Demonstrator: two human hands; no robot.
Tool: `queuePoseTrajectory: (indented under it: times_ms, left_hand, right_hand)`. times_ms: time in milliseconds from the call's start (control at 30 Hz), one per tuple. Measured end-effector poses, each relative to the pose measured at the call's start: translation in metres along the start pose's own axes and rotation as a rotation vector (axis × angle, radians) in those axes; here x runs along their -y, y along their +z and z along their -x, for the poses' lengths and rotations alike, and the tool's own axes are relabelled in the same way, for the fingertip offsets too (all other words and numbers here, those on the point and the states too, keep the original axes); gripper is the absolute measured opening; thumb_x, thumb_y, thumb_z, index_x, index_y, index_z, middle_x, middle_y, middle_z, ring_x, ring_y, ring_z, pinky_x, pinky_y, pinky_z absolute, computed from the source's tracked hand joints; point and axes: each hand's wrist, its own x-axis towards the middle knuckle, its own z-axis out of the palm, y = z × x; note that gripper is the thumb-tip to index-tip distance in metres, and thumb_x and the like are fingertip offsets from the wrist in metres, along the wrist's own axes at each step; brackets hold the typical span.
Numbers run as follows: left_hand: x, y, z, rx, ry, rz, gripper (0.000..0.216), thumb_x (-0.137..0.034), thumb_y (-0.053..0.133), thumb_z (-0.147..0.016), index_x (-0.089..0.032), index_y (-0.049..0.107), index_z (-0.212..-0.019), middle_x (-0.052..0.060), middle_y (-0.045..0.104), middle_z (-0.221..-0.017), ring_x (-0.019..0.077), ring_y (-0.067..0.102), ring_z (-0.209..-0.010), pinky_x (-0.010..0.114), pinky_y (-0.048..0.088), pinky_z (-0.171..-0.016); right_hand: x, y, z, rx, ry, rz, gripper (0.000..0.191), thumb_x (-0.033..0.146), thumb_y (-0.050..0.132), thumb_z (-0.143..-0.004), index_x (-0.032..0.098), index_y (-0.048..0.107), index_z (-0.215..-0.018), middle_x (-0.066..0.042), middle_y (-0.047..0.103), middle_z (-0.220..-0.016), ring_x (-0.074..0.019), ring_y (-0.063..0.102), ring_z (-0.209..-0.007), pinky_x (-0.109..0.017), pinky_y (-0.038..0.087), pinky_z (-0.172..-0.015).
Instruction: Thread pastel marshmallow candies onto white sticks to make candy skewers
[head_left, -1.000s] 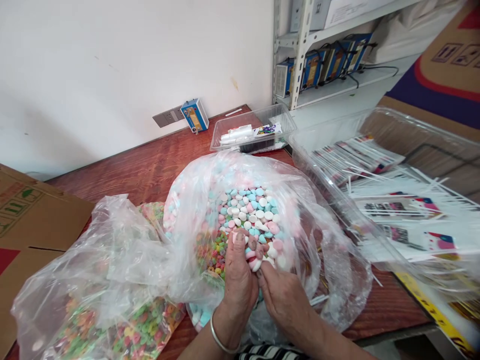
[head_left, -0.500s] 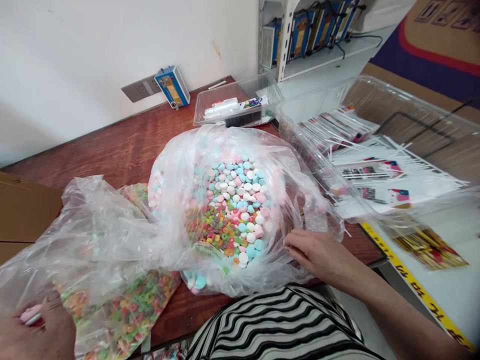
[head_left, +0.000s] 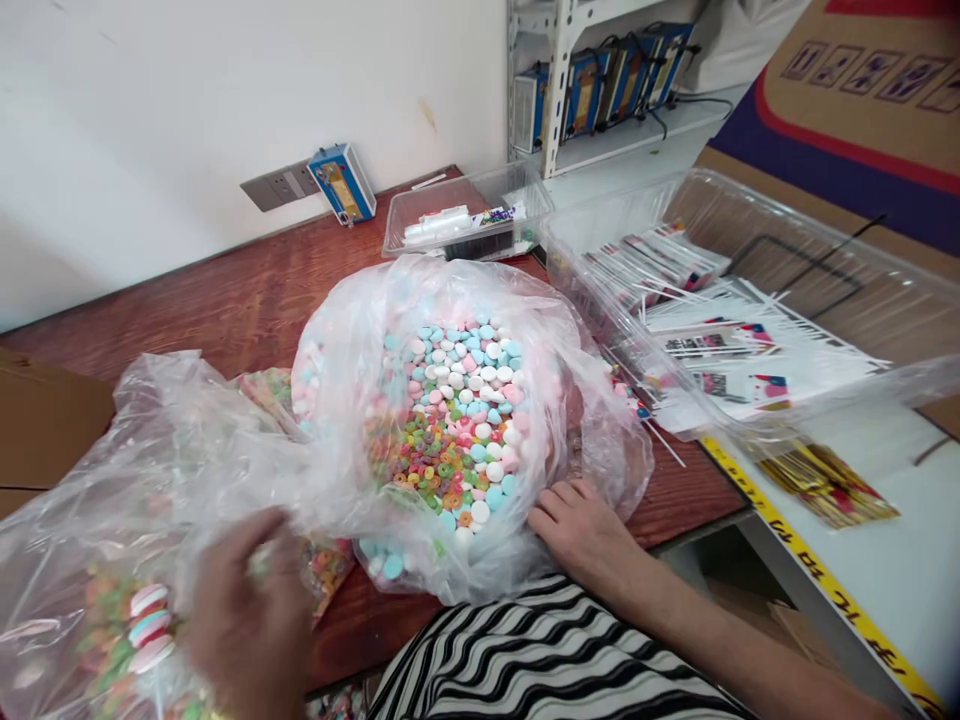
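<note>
My left hand [head_left: 251,610], blurred by motion, hovers over a clear plastic bag [head_left: 187,430] of small ring candies. Its fingers look apart, and I see nothing in them. Just left of it, a candy skewer [head_left: 151,630] of pink, white and blue pieces on a white stick lies on that bag. My right hand [head_left: 577,525] has its fingers curled on the near right edge of a large open plastic bag [head_left: 337,310]. Inside this bag are pink, white and blue button-shaped candies [head_left: 480,380], with a heap of ring candies [head_left: 427,455] at the near left.
A clear bin [head_left: 645,370] of white sticks and printed cards stands at the right. Behind the large bag is a smaller clear tray [head_left: 469,240]. Gold wrappers [head_left: 829,485] lie beyond a yellow tape [head_left: 817,570]. A blue device [head_left: 341,185] leans on the wall.
My left hand has let go of the candy skewer and moved right. My right hand stays at the bag's edge, slightly further left and lower in view.
</note>
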Motion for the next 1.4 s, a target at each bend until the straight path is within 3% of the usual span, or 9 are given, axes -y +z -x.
queuePoseTrajectory:
  times_ms: [100,167,300,533,733,900,1033,1200,1400]
  left_hand:
    - [-0.054,0.043,0.027,0.598,0.296,0.345,0.026,-0.024,0.058,-0.086,-0.027,0.066,-0.111,0.005,0.069,-0.107,0.0221,0.063,-0.099,0.033,0.048,-0.088]
    - [-0.075,0.063,0.040,0.973,0.390,0.344,0.019,-0.027,0.056,-0.089,-0.025,0.069,-0.103,0.007,0.070,-0.098,0.0214,0.064,-0.092,0.031,0.049,-0.081]
    - [-0.077,0.073,0.054,1.271,0.405,0.126,0.024,-0.031,0.053,-0.091,-0.020,0.069,-0.077,0.007,0.069,-0.078,0.0207,0.064,-0.077,0.029,0.045,-0.070]
    - [-0.072,0.063,0.059,1.254,0.251,0.016,0.024,-0.031,0.060,-0.085,-0.023,0.063,-0.107,0.007,0.074,-0.090,0.0261,0.068,-0.084,0.030,0.044,-0.069]
    - [-0.070,0.059,0.064,1.186,0.189,-0.062,0.026,-0.037,0.054,-0.089,-0.026,0.063,-0.111,0.010,0.075,-0.086,0.0315,0.070,-0.082,0.034,0.045,-0.068]
    - [-0.061,0.052,0.062,1.157,0.008,-0.154,0.026,-0.034,0.056,-0.087,-0.027,0.061,-0.112,0.008,0.074,-0.088,0.0290,0.070,-0.085,0.030,0.044,-0.067]
    - [-0.067,0.067,0.061,1.185,0.120,-0.122,0.023,-0.023,0.061,-0.083,-0.026,0.061,-0.106,0.008,0.073,-0.095,0.0288,0.067,-0.090,0.032,0.045,-0.072]
    - [-0.078,0.095,0.060,1.170,0.331,-0.102,0.018,-0.030,0.065,-0.082,-0.024,0.061,-0.098,0.008,0.068,-0.098,0.0264,0.064,-0.084,0.034,0.045,-0.073]
    - [-0.078,0.089,0.043,1.173,0.244,0.132,0.015,-0.027,0.067,-0.080,-0.023,0.063,-0.094,0.006,0.067,-0.094,0.0227,0.062,-0.083,0.030,0.044,-0.070]
  right_hand:
    - [0.002,0.006,-0.005,-0.010,0.061,0.098,0.008,0.011,0.059,-0.088,0.019,0.061,-0.085,-0.006,0.063,-0.086,-0.0243,0.054,-0.079,-0.038,0.035,-0.072]
    - [-0.004,0.006,-0.003,-0.029,0.106,0.141,0.011,0.008,0.057,-0.087,0.018,0.060,-0.084,-0.007,0.063,-0.085,-0.0252,0.054,-0.079,-0.037,0.034,-0.070]
    - [-0.023,0.003,0.013,-0.028,0.098,0.129,0.019,0.000,0.053,-0.083,0.019,0.057,-0.084,-0.005,0.062,-0.080,-0.0228,0.054,-0.074,-0.037,0.033,-0.072]
    - [-0.004,0.005,0.015,-0.069,-0.068,-0.004,0.009,0.012,0.058,-0.083,0.021,0.058,-0.086,-0.003,0.062,-0.083,-0.0216,0.055,-0.077,-0.039,0.033,-0.079]
    - [0.002,0.010,0.009,-0.045,0.003,0.041,0.018,0.003,0.054,-0.082,0.020,0.061,-0.079,-0.005,0.065,-0.075,-0.0229,0.057,-0.069,-0.038,0.038,-0.070]
    - [-0.050,-0.017,0.028,0.012,-0.017,-0.491,0.026,0.014,0.044,-0.093,0.024,0.067,-0.098,-0.004,0.071,-0.090,-0.0200,0.066,-0.082,-0.031,0.049,-0.072]
    - [-0.056,-0.038,0.022,-0.168,0.175,-0.772,0.032,0.028,0.040,-0.098,0.024,0.062,-0.121,-0.006,0.073,-0.101,-0.0209,0.069,-0.090,-0.031,0.055,-0.076]
    - [-0.012,-0.034,-0.036,-0.286,0.195,-0.553,0.034,0.021,0.038,-0.096,0.018,0.056,-0.125,-0.010,0.070,-0.113,-0.0219,0.068,-0.097,-0.034,0.055,-0.079]
    - [0.001,-0.011,-0.068,-0.202,0.230,-0.201,0.019,0.014,0.044,-0.093,0.017,0.063,-0.091,-0.007,0.068,-0.083,-0.0215,0.066,-0.077,-0.030,0.050,-0.067]
